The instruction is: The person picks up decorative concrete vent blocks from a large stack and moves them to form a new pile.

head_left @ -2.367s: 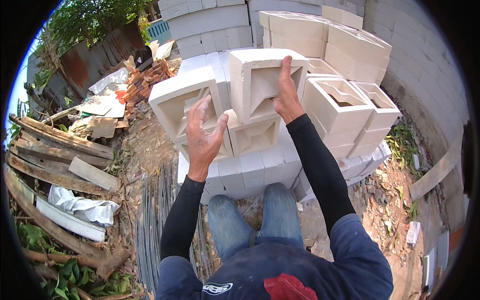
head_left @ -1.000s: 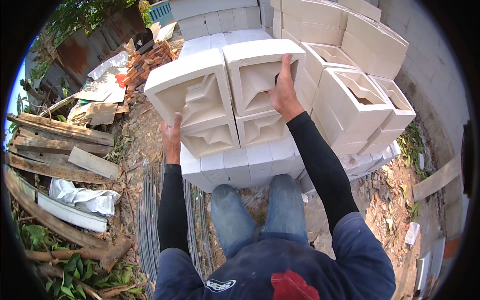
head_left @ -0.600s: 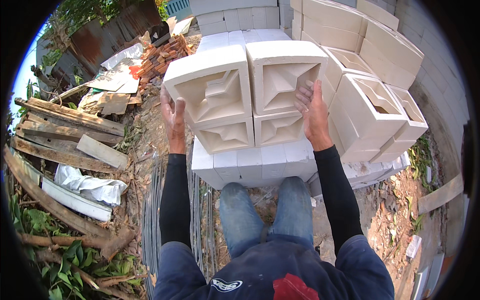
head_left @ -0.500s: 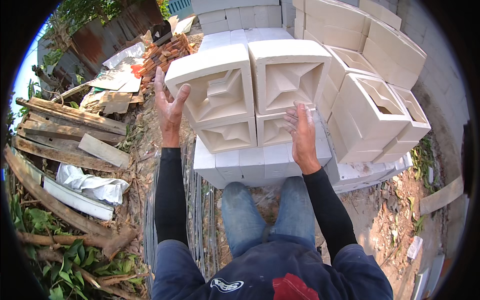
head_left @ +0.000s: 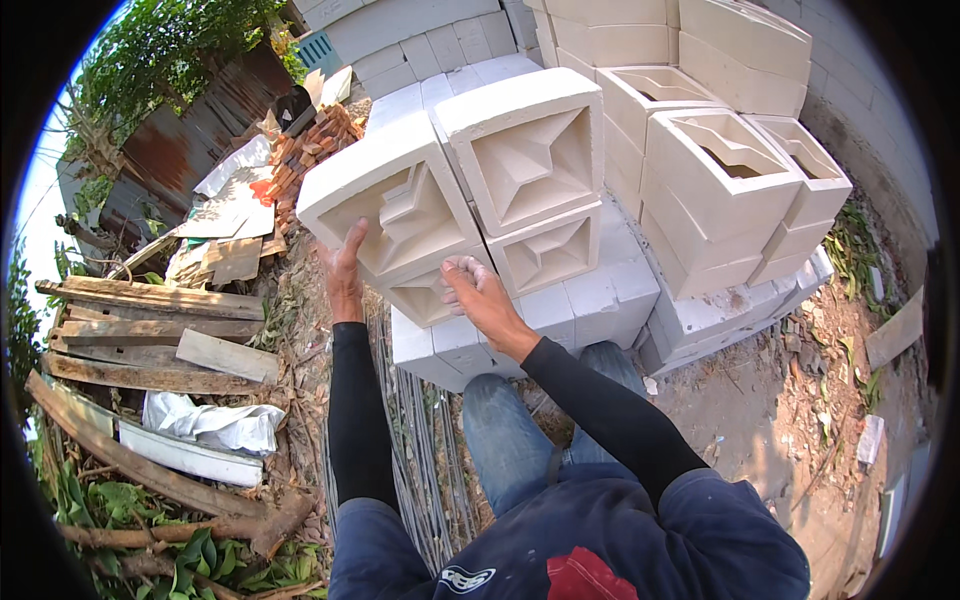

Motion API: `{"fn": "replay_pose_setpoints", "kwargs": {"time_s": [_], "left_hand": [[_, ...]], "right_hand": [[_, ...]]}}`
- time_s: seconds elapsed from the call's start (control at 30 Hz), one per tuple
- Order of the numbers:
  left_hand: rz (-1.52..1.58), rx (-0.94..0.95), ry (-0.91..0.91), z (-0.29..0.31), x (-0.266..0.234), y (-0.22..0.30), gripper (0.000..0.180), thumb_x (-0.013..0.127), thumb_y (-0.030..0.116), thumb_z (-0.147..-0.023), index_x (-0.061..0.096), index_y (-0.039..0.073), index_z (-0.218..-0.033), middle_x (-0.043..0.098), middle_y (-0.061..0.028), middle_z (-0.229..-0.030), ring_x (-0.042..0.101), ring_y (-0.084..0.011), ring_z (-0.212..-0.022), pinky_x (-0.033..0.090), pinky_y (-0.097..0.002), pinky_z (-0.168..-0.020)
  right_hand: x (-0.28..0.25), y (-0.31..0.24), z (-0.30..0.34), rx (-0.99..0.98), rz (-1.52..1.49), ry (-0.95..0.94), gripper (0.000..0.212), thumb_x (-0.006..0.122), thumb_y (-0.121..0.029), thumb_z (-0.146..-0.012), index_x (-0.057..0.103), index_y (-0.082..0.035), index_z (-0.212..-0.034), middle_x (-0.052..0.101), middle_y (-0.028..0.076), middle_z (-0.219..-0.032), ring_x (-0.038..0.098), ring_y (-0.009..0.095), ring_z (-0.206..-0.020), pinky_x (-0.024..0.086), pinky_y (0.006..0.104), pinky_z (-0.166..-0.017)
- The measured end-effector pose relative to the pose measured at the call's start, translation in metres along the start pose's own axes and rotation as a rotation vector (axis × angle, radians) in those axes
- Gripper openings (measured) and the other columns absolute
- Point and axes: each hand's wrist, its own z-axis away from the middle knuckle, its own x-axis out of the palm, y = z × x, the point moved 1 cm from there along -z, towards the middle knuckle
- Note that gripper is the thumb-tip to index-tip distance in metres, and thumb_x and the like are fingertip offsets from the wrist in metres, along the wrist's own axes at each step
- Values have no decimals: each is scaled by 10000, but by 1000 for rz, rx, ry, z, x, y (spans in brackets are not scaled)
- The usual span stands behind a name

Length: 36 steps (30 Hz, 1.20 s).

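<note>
Two columns of cream ventilation blocks with recessed, angular openings stand in front of me. The upper left ventilation block [head_left: 385,165] has my left hand [head_left: 343,272] at its lower left side. That hand's thumb lies over the front rim, and its fingers are partly hidden beside the block. My right hand [head_left: 482,305], dusty with curled fingers, is in front of the lower left block [head_left: 412,300], close to the seam with the block above. Whether it grips anything is hidden. The upper right block [head_left: 520,95] rests on a lower right block [head_left: 590,258], with no hand on them.
Grey-white solid blocks [head_left: 600,305] form the base under the columns. More cream blocks [head_left: 700,210] are stacked at right, near a wall. Metal rods [head_left: 425,440] lie by my legs. Planks [head_left: 150,330], a white sheet [head_left: 215,422] and bricks [head_left: 310,150] lie at left.
My left hand has come down onto the upper left block's side. My right hand has moved left, from the right column to the left one, its fingers curling. The view has turned.
</note>
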Motion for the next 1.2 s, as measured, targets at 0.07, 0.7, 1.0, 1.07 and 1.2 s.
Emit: {"fn": "replay_pose_setpoints", "kwargs": {"time_s": [0.07, 0.7, 1.0, 1.07, 1.2], "left_hand": [[133, -53, 20, -2, 6, -3, 678, 818, 254, -840, 503, -8, -1381, 623, -132, -1258, 614, -233, -1114, 504, -359, -949], [237, 123, 154, 0, 3, -20, 558, 700, 79, -781, 526, 32, -1309, 633, -105, -1115, 609, -207, -989, 504, -350, -866], [538, 112, 300, -1, -10, -41, 542, 683, 81, -786, 509, -18, -1289, 604, -138, -1170, 613, -233, -1026, 525, -368, -866], [562, 106, 350, 1, -11, -40, 533, 678, 100, -788, 508, -17, -1280, 597, -140, -1166, 615, -241, -1027, 529, -379, -871], [609, 51, 430, 5, -3, -35, 542, 661, 149, -801, 495, -7, -1293, 590, -141, -1163, 615, -265, -1038, 529, -402, -905]], "right_hand": [[-6, -3, -2, 23, 6, -10, 595, 589, -505, -1017, 527, -7, -1335, 628, 124, -1197, 620, 172, -988, 513, 315, -827], [2, -36, -7, -466, 743, 329, 445, 751, -349, -903, 658, 32, -1112, 682, 153, -1019, 666, 287, -869, 545, 412, -769], [34, -177, -51, -903, 1728, 140, 424, 786, -221, -794, 643, 31, -1104, 692, 152, -900, 648, 352, -1002, 557, 460, -768], [49, -183, -55, -798, 1800, 6, 407, 780, -227, -783, 642, 25, -1071, 699, 162, -857, 656, 353, -989, 559, 462, -740], [61, -173, -84, -951, 1758, 29, 244, 704, -155, -796, 655, -13, -989, 730, 162, -841, 712, 353, -889, 548, 476, -702]]}}
